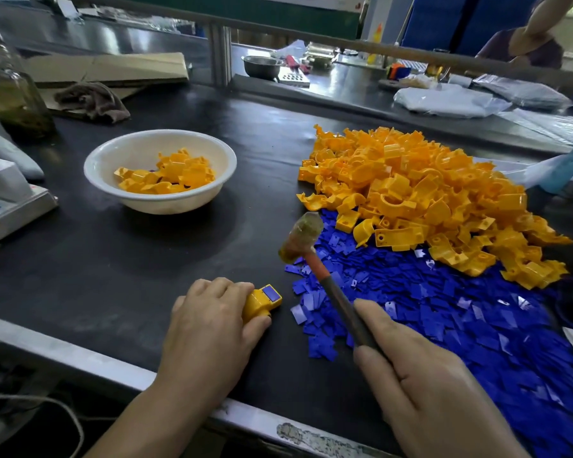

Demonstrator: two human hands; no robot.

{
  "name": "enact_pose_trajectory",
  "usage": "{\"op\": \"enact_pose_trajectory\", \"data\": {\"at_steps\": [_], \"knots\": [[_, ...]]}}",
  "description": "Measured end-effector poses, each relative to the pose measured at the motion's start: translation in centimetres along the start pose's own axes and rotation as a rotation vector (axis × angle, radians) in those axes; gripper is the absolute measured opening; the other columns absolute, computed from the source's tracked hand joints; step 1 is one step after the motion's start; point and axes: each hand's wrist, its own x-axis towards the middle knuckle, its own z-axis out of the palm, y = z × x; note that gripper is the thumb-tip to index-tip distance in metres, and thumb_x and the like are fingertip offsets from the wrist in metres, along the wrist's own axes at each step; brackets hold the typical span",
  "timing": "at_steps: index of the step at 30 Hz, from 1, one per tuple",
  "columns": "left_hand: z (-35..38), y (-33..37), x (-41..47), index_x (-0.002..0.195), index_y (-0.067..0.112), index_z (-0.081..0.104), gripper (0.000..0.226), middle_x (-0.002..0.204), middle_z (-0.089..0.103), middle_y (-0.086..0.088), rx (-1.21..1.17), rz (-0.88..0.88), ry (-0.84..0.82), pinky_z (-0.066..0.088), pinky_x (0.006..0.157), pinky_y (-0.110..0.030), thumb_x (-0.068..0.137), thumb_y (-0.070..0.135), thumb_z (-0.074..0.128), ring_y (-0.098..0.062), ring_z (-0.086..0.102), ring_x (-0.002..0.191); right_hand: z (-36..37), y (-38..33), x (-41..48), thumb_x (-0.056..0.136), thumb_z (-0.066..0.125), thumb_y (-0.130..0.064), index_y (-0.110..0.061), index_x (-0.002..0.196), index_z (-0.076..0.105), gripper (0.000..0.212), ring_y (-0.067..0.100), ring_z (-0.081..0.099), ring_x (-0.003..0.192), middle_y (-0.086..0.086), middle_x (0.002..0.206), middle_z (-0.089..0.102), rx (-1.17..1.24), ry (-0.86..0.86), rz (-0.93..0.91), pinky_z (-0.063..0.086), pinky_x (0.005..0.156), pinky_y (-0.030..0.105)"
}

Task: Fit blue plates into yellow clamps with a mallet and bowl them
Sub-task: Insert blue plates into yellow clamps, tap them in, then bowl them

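Observation:
My left hand (209,325) holds a yellow clamp (261,302) down on the black table, a blue plate (272,293) seated in its top face. My right hand (420,385) grips the handle of a mallet (300,238), whose worn head hangs raised above and right of the clamp. A large heap of yellow clamps (427,196) lies at the right, with a spread of loose blue plates (444,309) in front of it. A white bowl (159,206) at the left centre holds several yellow clamps.
The table's metal front edge (80,355) runs below my hands. A power strip and charger (4,196) sit at the far left, a glass bottle (17,94) and rag (93,100) behind. Another person's arm (540,31) is at the back right.

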Motion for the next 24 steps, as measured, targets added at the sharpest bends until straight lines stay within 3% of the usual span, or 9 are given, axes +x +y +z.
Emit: {"op": "enact_pose_trajectory", "data": {"at_steps": [3,5,8,11,14,16,19,22,24], "knots": [[0.0,0.0,0.0,0.102,0.023,0.069,0.038,0.092,0.066,0.005,-0.002,0.005,-0.005,0.047,0.074,-0.041,0.072,0.047,0.074,-0.024,0.058,0.091,0.7,-0.2,0.1,0.097,0.033,-0.048,-0.057,0.134,0.011,0.044,0.004,0.052,0.113,-0.021,0.127,0.048,-0.112,-0.13,0.032,0.042,0.091,0.02],[-0.1,0.1,0.0,0.104,0.024,0.068,0.039,0.094,0.066,0.006,-0.006,0.001,-0.007,0.046,0.076,-0.041,0.074,0.048,0.071,-0.023,0.057,0.093,0.0,0.0,0.7,0.097,0.036,-0.045,-0.054,0.132,0.016,0.041,0.004,0.051,0.114,-0.019,0.127,0.05,-0.123,-0.2,0.079,0.041,0.093,0.02],[-0.1,0.1,0.0,0.102,0.024,0.068,0.037,0.093,0.066,0.005,-0.001,-0.003,-0.005,0.047,0.075,-0.042,0.074,0.047,0.072,-0.025,0.058,0.092,-1.1,-0.2,0.9,0.093,0.037,-0.05,-0.06,0.119,0.011,0.039,-0.004,0.05,0.102,-0.021,0.113,0.055,-0.029,-0.151,0.084,0.043,0.081,0.015],[0.0,0.1,0.0,0.102,0.024,0.069,0.037,0.093,0.067,0.005,0.005,-0.002,0.003,0.047,0.074,-0.042,0.073,0.047,0.073,-0.025,0.058,0.091,-0.3,-0.5,0.7,0.088,0.035,-0.053,-0.064,0.127,0.011,0.047,-0.008,0.051,0.096,-0.031,0.108,0.052,0.005,-0.031,0.054,0.042,0.076,0.011],[0.0,0.0,0.1,0.112,0.03,0.063,0.041,0.103,0.063,0.011,-0.004,-0.007,-0.023,0.043,0.083,-0.036,0.079,0.055,0.062,-0.018,0.052,0.101,0.9,-1.2,1.2,0.097,0.034,-0.044,-0.049,0.14,0.014,0.048,0.009,0.055,0.11,-0.014,0.124,0.053,-0.11,-0.145,0.062,0.044,0.094,0.03],[0.0,0.0,0.1,0.115,0.033,0.061,0.043,0.106,0.061,0.014,-0.023,-0.01,-0.022,0.041,0.086,-0.034,0.081,0.058,0.057,-0.015,0.049,0.104,0.5,-0.8,1.6,0.098,0.035,-0.042,-0.045,0.139,0.018,0.044,0.013,0.054,0.112,-0.01,0.125,0.055,-0.137,-0.204,0.077,0.043,0.095,0.034],[0.0,0.0,0.0,0.115,0.031,0.062,0.042,0.105,0.062,0.011,-0.03,-0.009,-0.013,0.042,0.084,-0.036,0.08,0.055,0.06,-0.018,0.051,0.103,-0.7,0.1,1.3,0.095,0.041,-0.045,-0.051,0.132,0.025,0.04,0.002,0.052,0.111,-0.021,0.121,0.055,-0.079,-0.172,0.112,0.044,0.09,0.02],[0.0,0.0,0.1,0.115,0.031,0.062,0.042,0.104,0.062,0.01,-0.018,-0.003,-0.01,0.042,0.084,-0.036,0.081,0.054,0.06,-0.019,0.052,0.102,-1.5,0.8,0.1,0.091,0.05,-0.044,-0.061,0.125,0.032,0.042,-0.019,0.046,0.097,-0.037,0.098,0.052,-0.072,-0.033,0.149,0.041,0.076,0.005],[0.0,0.0,0.0,0.118,0.032,0.061,0.043,0.105,0.061,0.01,-0.017,0.0,-0.01,0.041,0.085,-0.036,0.082,0.055,0.059,-0.018,0.051,0.103,-2.1,1.8,-0.6,0.087,0.059,-0.038,-0.067,0.115,0.035,0.047,-0.023,0.047,0.088,-0.035,0.084,0.053,-0.122,0.041,0.186,0.043,0.062,0.007]]}}
